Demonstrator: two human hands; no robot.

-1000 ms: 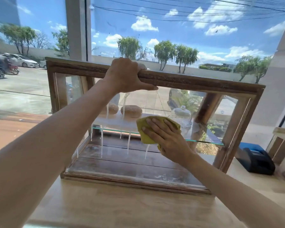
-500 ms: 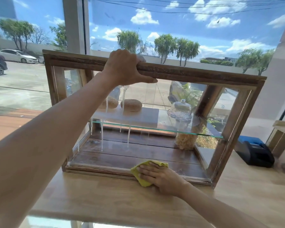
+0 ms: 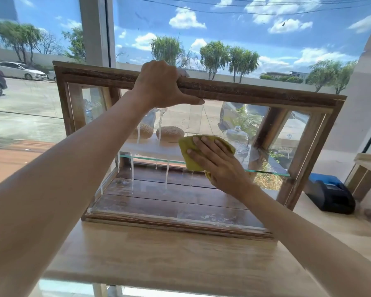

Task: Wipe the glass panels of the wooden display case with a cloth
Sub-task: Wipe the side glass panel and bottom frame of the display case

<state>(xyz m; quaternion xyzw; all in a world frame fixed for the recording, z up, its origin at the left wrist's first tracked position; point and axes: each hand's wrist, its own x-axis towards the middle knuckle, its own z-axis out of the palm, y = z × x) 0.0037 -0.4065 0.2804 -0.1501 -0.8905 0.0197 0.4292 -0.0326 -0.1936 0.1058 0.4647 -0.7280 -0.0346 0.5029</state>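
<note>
Left hand [image 3: 161, 84]: clamped on case [image 3: 223, 88] top rail.
Right hand [image 3: 221, 163]: flat, pressing cloth [image 3: 186, 151] mid-pane.
Left: drips [image 3: 132, 174] near pane's left edge.

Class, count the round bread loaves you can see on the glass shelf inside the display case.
2. One loaf sits on the shelf just left of the cloth; the other lies further left, partly hidden by the left forearm. More may be hidden behind the hands.

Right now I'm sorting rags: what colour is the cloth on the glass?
Yellow-green cloth, head view.
</note>
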